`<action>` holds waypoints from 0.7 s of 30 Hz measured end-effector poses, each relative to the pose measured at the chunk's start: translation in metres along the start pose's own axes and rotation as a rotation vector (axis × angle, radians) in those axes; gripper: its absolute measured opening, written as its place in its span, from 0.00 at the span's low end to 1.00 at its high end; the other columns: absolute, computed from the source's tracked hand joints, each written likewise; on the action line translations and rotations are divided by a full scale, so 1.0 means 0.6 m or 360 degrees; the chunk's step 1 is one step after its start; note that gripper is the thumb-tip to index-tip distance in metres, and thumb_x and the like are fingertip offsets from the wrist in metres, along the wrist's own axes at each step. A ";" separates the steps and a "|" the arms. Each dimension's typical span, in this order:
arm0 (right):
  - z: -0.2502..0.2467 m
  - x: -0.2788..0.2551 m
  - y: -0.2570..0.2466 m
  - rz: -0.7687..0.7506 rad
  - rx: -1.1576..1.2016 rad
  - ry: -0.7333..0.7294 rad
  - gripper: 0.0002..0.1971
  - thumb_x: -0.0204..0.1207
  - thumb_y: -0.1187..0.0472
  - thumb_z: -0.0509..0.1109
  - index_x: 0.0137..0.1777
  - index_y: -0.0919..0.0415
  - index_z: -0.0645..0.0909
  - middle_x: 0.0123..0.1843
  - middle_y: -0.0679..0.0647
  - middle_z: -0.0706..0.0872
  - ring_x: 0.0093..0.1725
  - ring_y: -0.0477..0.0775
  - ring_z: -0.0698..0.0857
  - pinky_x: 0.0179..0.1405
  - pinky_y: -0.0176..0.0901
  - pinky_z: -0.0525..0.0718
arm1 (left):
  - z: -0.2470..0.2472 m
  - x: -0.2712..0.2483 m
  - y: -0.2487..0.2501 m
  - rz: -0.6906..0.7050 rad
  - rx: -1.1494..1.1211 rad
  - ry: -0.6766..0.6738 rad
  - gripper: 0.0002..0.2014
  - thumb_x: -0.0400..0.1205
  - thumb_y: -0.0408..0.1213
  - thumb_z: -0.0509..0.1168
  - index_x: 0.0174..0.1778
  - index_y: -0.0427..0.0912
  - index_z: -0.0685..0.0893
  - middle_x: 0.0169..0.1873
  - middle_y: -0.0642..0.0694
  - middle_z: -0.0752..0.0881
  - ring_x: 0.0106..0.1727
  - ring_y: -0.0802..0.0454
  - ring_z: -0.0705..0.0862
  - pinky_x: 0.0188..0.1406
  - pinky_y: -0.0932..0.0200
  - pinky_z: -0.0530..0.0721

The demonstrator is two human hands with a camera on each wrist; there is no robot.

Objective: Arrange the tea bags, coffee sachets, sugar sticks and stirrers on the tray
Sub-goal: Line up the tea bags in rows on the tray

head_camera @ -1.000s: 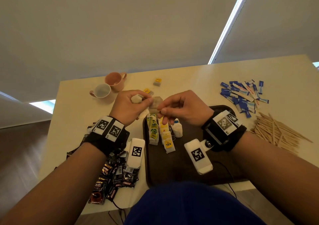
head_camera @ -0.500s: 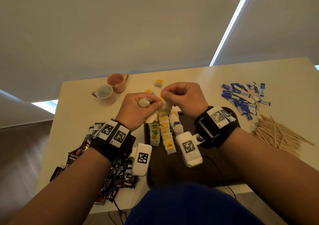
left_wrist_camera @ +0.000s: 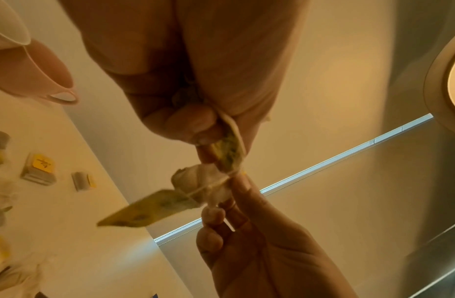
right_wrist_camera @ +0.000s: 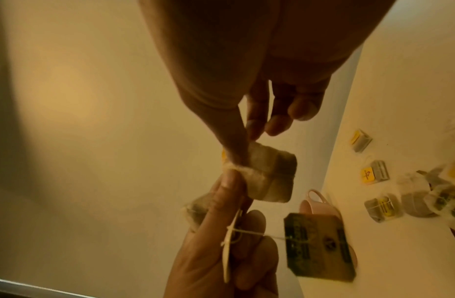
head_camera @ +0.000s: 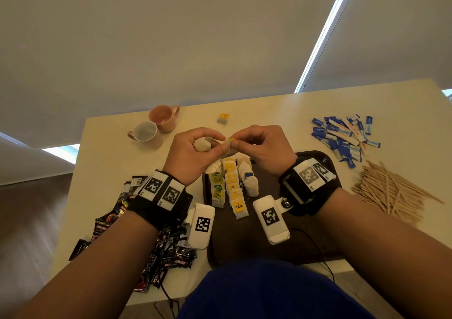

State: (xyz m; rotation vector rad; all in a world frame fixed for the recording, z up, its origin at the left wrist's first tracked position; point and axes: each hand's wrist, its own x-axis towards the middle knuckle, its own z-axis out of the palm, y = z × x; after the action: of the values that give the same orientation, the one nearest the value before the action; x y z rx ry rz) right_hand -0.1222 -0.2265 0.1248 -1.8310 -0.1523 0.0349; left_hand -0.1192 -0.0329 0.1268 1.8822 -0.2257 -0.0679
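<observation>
I'm pinching tangled tea bags in my left hand, right hand gripping one bag's top, teasing strings apart gently toward three o'clock.

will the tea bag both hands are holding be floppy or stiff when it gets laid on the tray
Probably floppy: the tea bag creases where the right hand pinches it. Likely light, since fingertips alone carry it. The left hand grips more bags, whose string looks apt to snag.
</observation>
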 end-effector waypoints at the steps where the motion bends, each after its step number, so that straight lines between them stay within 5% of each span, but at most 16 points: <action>1: 0.000 0.001 0.000 0.0012 0.0001 -0.0024 0.04 0.75 0.66 0.78 0.48 0.61 0.90 0.43 0.54 0.91 0.41 0.47 0.89 0.44 0.37 0.87 | -0.001 0.000 -0.001 0.0025 0.0022 -0.0015 0.03 0.76 0.33 0.78 0.41 0.45 0.91 0.36 0.50 0.91 0.41 0.51 0.89 0.43 0.56 0.87; 6: 0.009 0.003 0.000 0.0085 -0.0199 0.0219 0.07 0.75 0.56 0.78 0.41 0.59 0.87 0.32 0.48 0.86 0.29 0.42 0.81 0.34 0.37 0.82 | 0.001 0.005 -0.003 0.0062 0.0126 0.0133 0.03 0.76 0.35 0.78 0.38 0.44 0.91 0.36 0.52 0.91 0.39 0.56 0.88 0.41 0.60 0.84; 10: 0.021 -0.005 -0.013 0.0261 -0.0252 0.0059 0.21 0.79 0.43 0.70 0.33 0.58 0.90 0.27 0.53 0.89 0.25 0.50 0.86 0.32 0.45 0.85 | 0.007 0.002 -0.001 0.0149 0.0239 0.0079 0.04 0.76 0.40 0.77 0.39 0.45 0.90 0.36 0.52 0.90 0.38 0.54 0.87 0.38 0.53 0.87; 15: 0.019 0.002 -0.003 0.0363 -0.0349 -0.0020 0.13 0.80 0.58 0.71 0.35 0.59 0.90 0.27 0.53 0.89 0.22 0.46 0.84 0.28 0.39 0.81 | 0.011 -0.005 -0.003 0.0152 0.0292 -0.0102 0.07 0.74 0.35 0.80 0.44 0.49 0.91 0.41 0.51 0.91 0.44 0.56 0.89 0.47 0.51 0.88; 19: 0.004 0.002 0.001 0.0243 -0.0624 -0.0311 0.13 0.82 0.56 0.69 0.39 0.59 0.89 0.29 0.49 0.89 0.25 0.42 0.85 0.32 0.39 0.82 | -0.013 0.000 -0.008 0.0184 0.0395 -0.0135 0.09 0.77 0.39 0.78 0.52 0.47 0.91 0.50 0.52 0.91 0.54 0.60 0.87 0.58 0.58 0.84; 21: -0.004 0.000 -0.004 0.0182 -0.0743 -0.0505 0.11 0.82 0.55 0.70 0.43 0.59 0.90 0.31 0.46 0.89 0.29 0.44 0.86 0.35 0.38 0.85 | -0.021 0.004 -0.007 0.0054 0.0454 -0.0320 0.13 0.79 0.41 0.76 0.59 0.49 0.90 0.56 0.54 0.90 0.61 0.61 0.85 0.65 0.57 0.82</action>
State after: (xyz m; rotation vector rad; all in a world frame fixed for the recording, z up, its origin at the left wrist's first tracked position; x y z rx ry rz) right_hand -0.1222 -0.2282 0.1277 -2.2906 -0.2978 0.4006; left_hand -0.1143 -0.0201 0.1269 2.1557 -0.4237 -0.2121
